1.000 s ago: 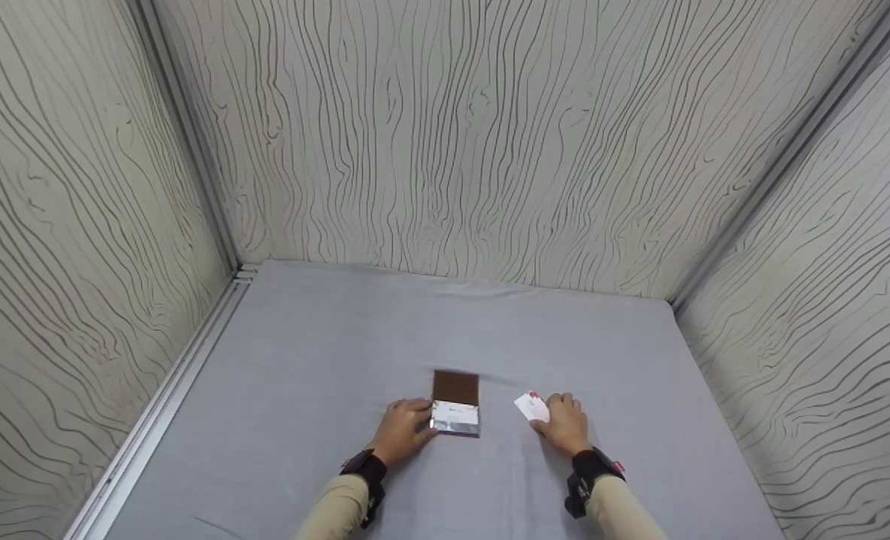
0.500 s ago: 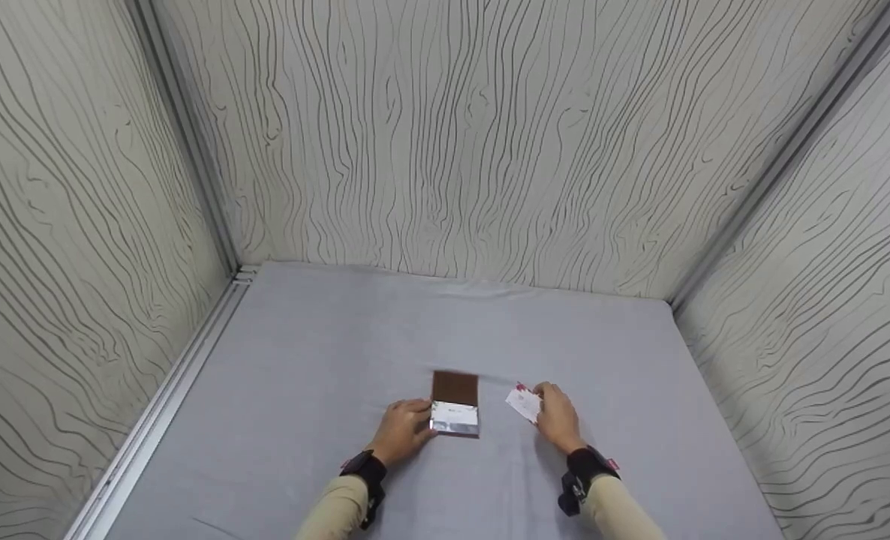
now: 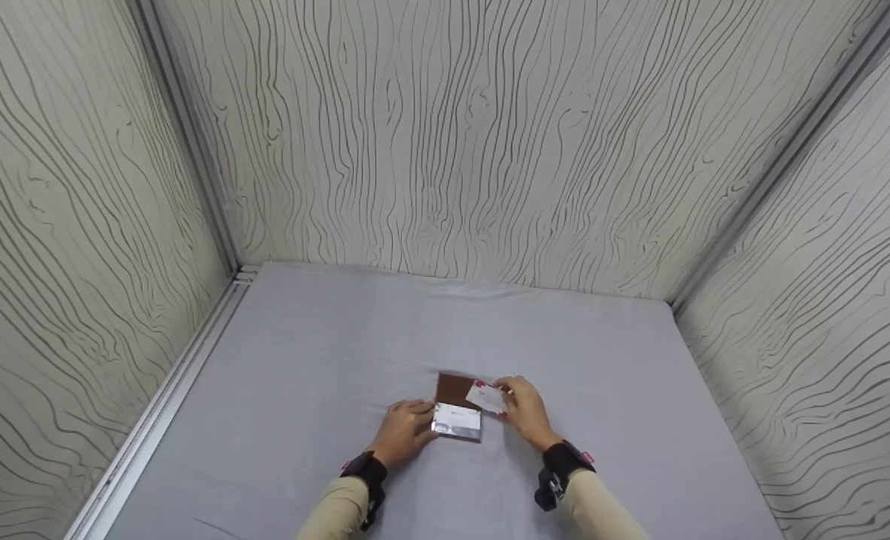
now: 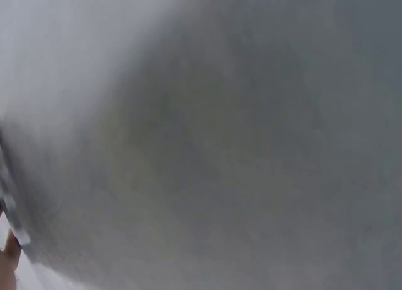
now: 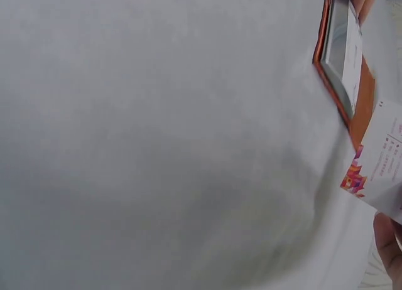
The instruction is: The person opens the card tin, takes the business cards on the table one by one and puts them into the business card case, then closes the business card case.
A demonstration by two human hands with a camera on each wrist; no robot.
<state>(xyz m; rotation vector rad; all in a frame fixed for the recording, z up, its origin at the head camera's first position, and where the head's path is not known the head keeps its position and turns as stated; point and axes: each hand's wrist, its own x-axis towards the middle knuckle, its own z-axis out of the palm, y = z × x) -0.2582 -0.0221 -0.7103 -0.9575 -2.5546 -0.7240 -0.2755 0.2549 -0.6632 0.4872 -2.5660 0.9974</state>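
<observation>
A brown card holder (image 3: 452, 388) lies unfolded on the cloth, a white card (image 3: 458, 415) in the clear pocket of its near half. My left hand (image 3: 401, 431) holds its left side, the thumb at the near left corner and the fingers farther up that edge. Between the thumb and fingers of my right hand (image 3: 529, 414) is a white business card (image 5: 382, 161) with pink and orange shapes at its corner and small print. This card is tilted over the right part of the holder's far half; whether they touch I cannot tell.
Grey cloth (image 3: 325, 337) covers the table. Pale panels (image 3: 445, 135) with dark wavy lines stand behind and at both sides. A metal rail (image 3: 167, 405) runs along the left edge.
My right hand has moved left with the business card, from beside the card holder to over its far half. The holder has shifted very slightly; my left hand stays on it.
</observation>
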